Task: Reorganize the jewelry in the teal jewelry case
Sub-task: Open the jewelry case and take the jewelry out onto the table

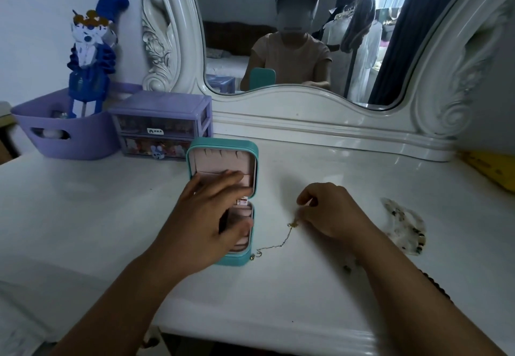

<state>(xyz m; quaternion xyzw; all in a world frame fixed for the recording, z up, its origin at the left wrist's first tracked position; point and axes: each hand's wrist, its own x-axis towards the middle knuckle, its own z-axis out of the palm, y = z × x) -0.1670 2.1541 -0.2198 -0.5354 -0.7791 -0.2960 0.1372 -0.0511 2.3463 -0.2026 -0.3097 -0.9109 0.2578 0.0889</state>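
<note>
My left hand (211,216) lies spread, fingers relaxed, over the open teal jewelry case (223,199) at frame centre. My right hand (331,210), centre-right, pinches a gold chain (278,244) trailing to the case's near corner. Purple drawers (161,121) sit upper left.

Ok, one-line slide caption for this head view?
Left hand spread over the open teal jewelry case while the right hand pinches a gold chain lying on the white vanity top.
</note>
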